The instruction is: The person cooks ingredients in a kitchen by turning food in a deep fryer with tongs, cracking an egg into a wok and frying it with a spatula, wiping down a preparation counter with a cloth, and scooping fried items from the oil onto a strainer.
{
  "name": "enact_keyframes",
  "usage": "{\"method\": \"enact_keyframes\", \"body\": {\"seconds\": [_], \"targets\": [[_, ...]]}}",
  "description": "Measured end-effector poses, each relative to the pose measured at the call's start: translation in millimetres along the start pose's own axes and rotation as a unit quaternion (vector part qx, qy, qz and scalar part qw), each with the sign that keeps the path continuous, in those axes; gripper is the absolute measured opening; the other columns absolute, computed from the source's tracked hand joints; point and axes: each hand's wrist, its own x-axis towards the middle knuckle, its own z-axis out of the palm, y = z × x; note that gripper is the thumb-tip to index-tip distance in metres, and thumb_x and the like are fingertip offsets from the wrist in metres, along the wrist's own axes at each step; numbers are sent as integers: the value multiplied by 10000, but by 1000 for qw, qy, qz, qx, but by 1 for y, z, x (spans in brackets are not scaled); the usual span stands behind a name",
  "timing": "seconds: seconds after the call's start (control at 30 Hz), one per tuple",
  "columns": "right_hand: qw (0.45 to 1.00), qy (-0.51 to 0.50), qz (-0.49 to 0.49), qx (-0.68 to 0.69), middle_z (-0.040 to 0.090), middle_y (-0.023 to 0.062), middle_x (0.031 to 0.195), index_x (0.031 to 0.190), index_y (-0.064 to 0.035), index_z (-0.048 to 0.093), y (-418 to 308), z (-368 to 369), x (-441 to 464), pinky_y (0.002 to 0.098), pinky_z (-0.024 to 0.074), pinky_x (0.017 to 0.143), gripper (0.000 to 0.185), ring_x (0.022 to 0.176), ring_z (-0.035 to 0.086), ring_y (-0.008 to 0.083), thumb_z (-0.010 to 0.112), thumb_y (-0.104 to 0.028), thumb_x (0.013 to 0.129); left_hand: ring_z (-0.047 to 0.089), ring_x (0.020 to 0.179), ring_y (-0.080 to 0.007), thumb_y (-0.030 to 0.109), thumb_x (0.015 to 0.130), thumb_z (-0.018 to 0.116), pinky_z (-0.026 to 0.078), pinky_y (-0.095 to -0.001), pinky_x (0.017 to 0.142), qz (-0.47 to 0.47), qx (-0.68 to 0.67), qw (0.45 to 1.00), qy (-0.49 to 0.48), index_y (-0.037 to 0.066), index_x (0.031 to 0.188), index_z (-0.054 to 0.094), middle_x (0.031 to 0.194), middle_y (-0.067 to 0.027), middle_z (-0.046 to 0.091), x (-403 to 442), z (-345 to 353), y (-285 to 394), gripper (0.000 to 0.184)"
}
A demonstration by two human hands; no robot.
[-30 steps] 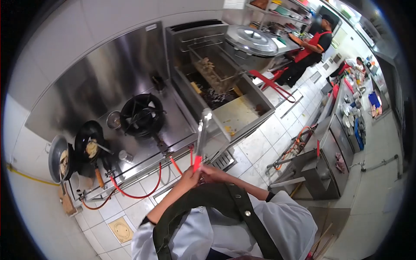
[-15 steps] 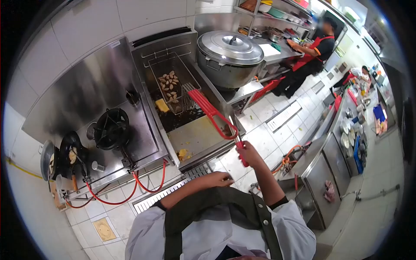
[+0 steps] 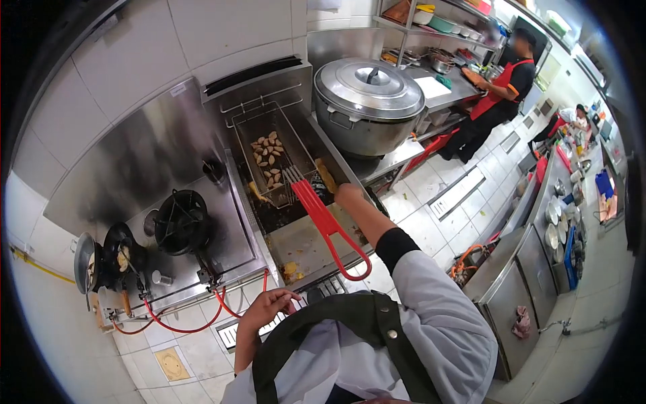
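Note:
My right hand [image 3: 348, 194] reaches over the right side of the fryer [image 3: 316, 250], its fingers closed; the tongs seen in it earlier are mostly hidden now. Just beyond it is a long golden-brown fried piece [image 3: 326, 176]. A wire basket [image 3: 288, 124] sits in the dark oil with several small brown pieces [image 3: 267, 149] in it. Its red handle [image 3: 330, 229] slants toward me, left of my right arm. Another yellow fried piece [image 3: 258, 192] lies by the basket's left side. My left hand [image 3: 269, 306] hangs before the fryer, fingers loosely bent, holding nothing.
Left of the fryer is a stove with a black burner [image 3: 182, 222], pans [image 3: 121, 249] and red hoses [image 3: 182, 330]. A large lidded pot [image 3: 367, 101] stands behind to the right. A co-worker in a red apron [image 3: 501, 87] stands at the far counter.
My right hand has moved forward and left, from beside the red handle to over the fryer. My left hand has shifted left and down. The view has turned slightly.

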Motion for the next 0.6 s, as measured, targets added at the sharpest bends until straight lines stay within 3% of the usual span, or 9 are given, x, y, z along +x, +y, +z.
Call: {"method": "enact_keyframes", "body": {"seconds": [0.17,0.27,0.37,0.47,0.53,0.57,0.6], "targets": [[999,-23,-26,-8,614,134,968,893,-46,646,5,18,52,378,487,735,246,919,592,272,549,-216,744,542,654,-99,141,892,423,453,-237,660,22,-39,996,84,-12,960,562,670,-27,544,-9,8,-6,217],[996,15,-86,8,600,139,1010,929,-27,629,18,-23,24,431,498,685,278,924,589,289,541,-232,763,541,643,-106,139,895,421,461,-245,655,22,-62,989,129,-21,966,551,660,-29,535,-9,25,-1,218],[991,5,-130,20,596,144,1011,912,-26,628,40,-37,33,387,503,682,247,892,599,286,537,-196,758,539,634,-104,135,898,416,466,-237,620,38,-86,982,162,-27,967,541,664,-30,530,6,49,-3,216],[982,-59,-181,-14,618,144,936,874,-27,638,55,-43,47,351,507,663,215,851,613,265,532,-170,754,538,633,-99,155,886,445,458,-222,610,32,-96,973,207,-23,949,548,675,-30,534,31,88,9,215],[969,-160,-188,-16,632,139,838,825,-28,646,61,-55,47,353,506,654,189,794,625,253,521,-149,753,538,634,-98,181,885,452,451,-225,603,19,-82,974,210,-17,934,557,676,-30,536,53,119,28,229],[959,-209,-189,-16,639,136,788,801,-28,650,63,-58,49,354,505,649,181,766,630,247,515,-138,753,537,631,-97,214,886,454,439,-225,588,55,-117,975,179,-7,928,565,680,-31,542,62,131,26,251],[944,-215,-249,3,615,155,719,753,-4,628,67,-39,67,365,485,566,158,666,608,254,548,-139,737,527,605,-94,201,884,444,440,-235,590,34,-79,980,178,-13,926,572,637,-26,538,72,144,32,253]]}}
